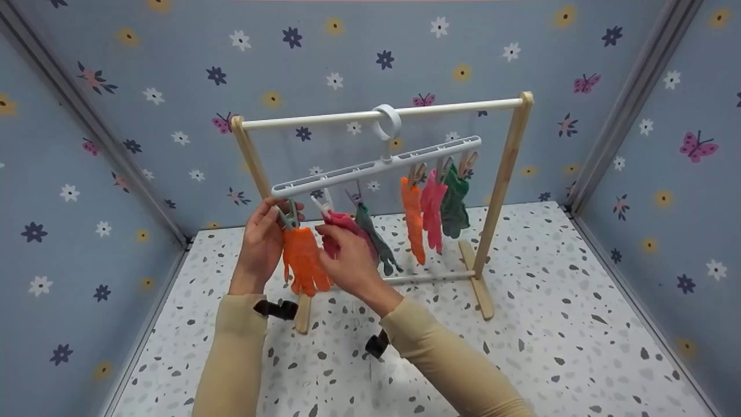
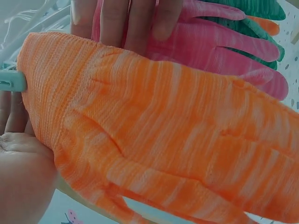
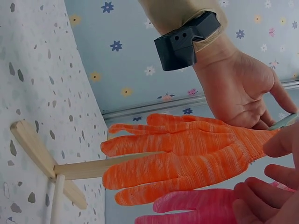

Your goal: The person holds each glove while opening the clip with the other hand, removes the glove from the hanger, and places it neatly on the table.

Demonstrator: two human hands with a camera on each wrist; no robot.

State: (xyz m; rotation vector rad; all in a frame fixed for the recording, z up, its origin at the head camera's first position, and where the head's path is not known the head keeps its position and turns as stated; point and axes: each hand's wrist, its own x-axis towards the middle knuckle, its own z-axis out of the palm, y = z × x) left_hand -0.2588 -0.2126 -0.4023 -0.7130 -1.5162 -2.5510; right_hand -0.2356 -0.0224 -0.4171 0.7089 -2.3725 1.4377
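Observation:
In the head view my left hand (image 1: 257,243) is at the left end of the white hanger (image 1: 347,174), its thumb and fingers pinching a pale green clip (image 1: 287,219). From that clip an orange glove (image 1: 305,260) hangs by its cuff, fingers down. My right hand (image 1: 352,263) is between the orange glove and a pink glove (image 1: 347,223); its fingers look loosely bent. One digit of it comes close to the orange cuff in the right wrist view, and whether they touch is unclear. The left wrist view shows the right hand's fingers (image 2: 140,28) beyond the orange cuff (image 2: 51,79).
A dark green glove (image 1: 370,231) hangs beyond the pink one. Farther right on the hanger are another orange glove (image 1: 413,220), pink glove (image 1: 433,211) and green glove (image 1: 455,202). The hanger's ring (image 1: 386,121) loops over a wooden rack (image 1: 503,179) on a speckled tabletop (image 1: 556,318).

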